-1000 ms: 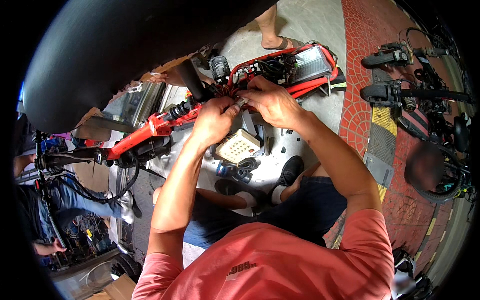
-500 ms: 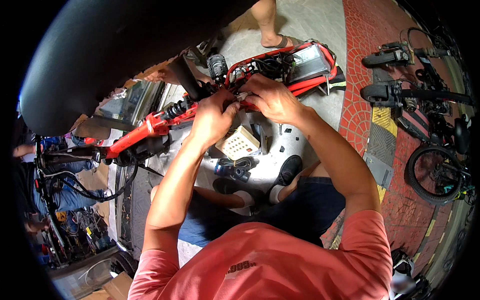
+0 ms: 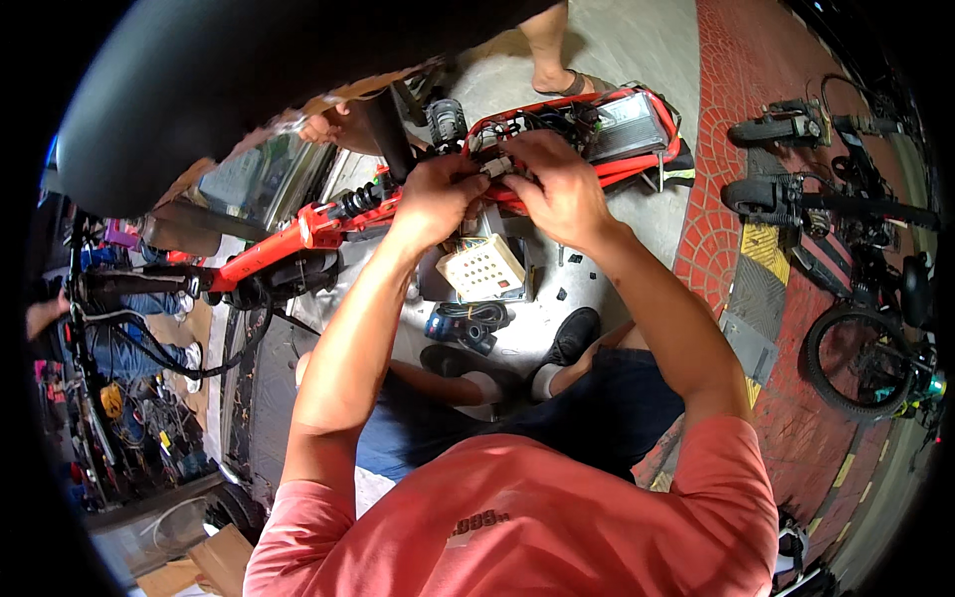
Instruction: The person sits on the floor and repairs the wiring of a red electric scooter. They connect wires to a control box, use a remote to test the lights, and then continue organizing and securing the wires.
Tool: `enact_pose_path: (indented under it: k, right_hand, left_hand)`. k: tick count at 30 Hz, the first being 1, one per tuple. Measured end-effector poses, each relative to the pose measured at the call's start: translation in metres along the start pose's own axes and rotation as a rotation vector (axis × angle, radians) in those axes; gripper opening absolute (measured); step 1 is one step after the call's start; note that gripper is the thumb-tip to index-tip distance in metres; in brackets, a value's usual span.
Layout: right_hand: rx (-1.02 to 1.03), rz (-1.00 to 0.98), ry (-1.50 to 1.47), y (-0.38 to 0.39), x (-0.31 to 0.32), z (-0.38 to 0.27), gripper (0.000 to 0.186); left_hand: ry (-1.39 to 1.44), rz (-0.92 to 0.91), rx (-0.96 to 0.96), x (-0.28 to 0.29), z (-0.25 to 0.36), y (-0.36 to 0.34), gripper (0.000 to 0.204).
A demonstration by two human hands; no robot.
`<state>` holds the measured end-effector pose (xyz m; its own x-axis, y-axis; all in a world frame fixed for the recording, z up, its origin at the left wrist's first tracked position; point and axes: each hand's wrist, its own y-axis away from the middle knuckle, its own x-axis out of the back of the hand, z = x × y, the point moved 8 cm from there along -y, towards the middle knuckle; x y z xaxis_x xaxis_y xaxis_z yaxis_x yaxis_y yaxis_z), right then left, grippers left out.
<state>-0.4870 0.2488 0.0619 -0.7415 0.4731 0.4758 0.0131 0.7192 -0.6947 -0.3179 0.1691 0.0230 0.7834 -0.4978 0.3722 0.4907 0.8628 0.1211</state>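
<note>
My left hand (image 3: 443, 199) and my right hand (image 3: 557, 189) meet over the middle of a red scooter frame (image 3: 259, 264), their fingers closed on a small white connector (image 3: 494, 169) among wires. A black coiled shock (image 3: 358, 202) sits left of my hands, and a silver controller box (image 3: 622, 124) lies in the frame at the right. Just below my hands is a cream panel box (image 3: 482, 267) with rows of small round points. A black cable coil (image 3: 476, 316) lies beneath it.
A large black seat (image 3: 229, 80) fills the upper left. Another person's fingers (image 3: 318, 129) show beneath it, and their sandalled foot (image 3: 559, 80) stands behind the frame. Someone in jeans (image 3: 139, 348) is at the left. Several parked scooters (image 3: 766, 194) and a bicycle wheel (image 3: 856, 358) line the right.
My hands have shifted slightly upward, and more of the white connector shows between them. The view has shifted a little. The people at the left and behind the frame have moved slightly.
</note>
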Motion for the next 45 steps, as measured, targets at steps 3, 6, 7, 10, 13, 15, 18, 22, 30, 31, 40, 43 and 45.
enact_pose_path:
  k: [3, 6, 7, 10, 13, 15, 18, 22, 30, 31, 40, 43, 45]
  right_hand:
    - [-0.230, -0.201, -0.101, 0.008, 0.008, -0.003, 0.028]
    - [-0.490, -0.553, -0.307, 0.047, -0.015, 0.004, 0.041]
    - [-0.470, -0.697, -0.315, 0.064, -0.029, 0.005, 0.035]
    - [-0.546, -0.843, -0.448, 0.095, -0.054, -0.004, 0.029]
    - [-0.627, -0.830, -0.610, 0.099, -0.058, -0.003, 0.026]
    - [-0.690, -0.686, -0.856, 0.089, -0.050, 0.004, 0.027]
    - [-0.800, -0.591, -1.018, 0.071, -0.025, 0.027, 0.029]
    - [-0.752, -0.354, -0.965, 0.046, -0.004, 0.050, 0.036]
    - [-0.760, -0.554, -0.962, 0.039, -0.031, 0.039, 0.047]
    - [-0.788, -0.597, -0.962, 0.044, -0.037, 0.041, 0.047]
    - [-0.945, -0.471, -1.212, 0.055, -0.048, 0.009, 0.036]
    - [-0.971, -0.436, -1.322, 0.048, -0.046, 0.001, 0.040]
    - [-0.967, -0.424, -1.345, 0.048, -0.047, 0.003, 0.043]
  left_hand:
    - [0.231, -0.039, 0.080, 0.002, -0.008, 0.001, 0.020]
    - [0.180, 0.004, 0.101, 0.000, 0.004, 0.005, 0.021]
    - [0.229, 0.020, 0.106, -0.002, 0.001, 0.003, 0.020]
    - [0.270, 0.046, 0.118, 0.000, 0.000, 0.006, 0.020]
    - [0.286, 0.059, 0.087, 0.005, -0.006, 0.009, 0.019]
    - [0.313, 0.060, 0.071, 0.009, -0.008, 0.012, 0.019]
    - [0.371, 0.033, 0.090, 0.010, -0.007, 0.019, 0.021]
    - [0.385, 0.029, 0.145, 0.002, 0.010, 0.032, 0.028]
    - [0.270, 0.089, 0.055, 0.017, 0.006, 0.041, 0.029]
    - [0.228, 0.098, 0.047, 0.019, -0.001, 0.043, 0.029]
    - [0.175, 0.020, -0.100, 0.020, -0.018, 0.112, 0.073]
    - [0.050, -0.043, -0.056, 0.016, -0.019, 0.122, 0.070]
    - [-0.008, -0.081, -0.062, 0.015, -0.021, 0.123, 0.056]
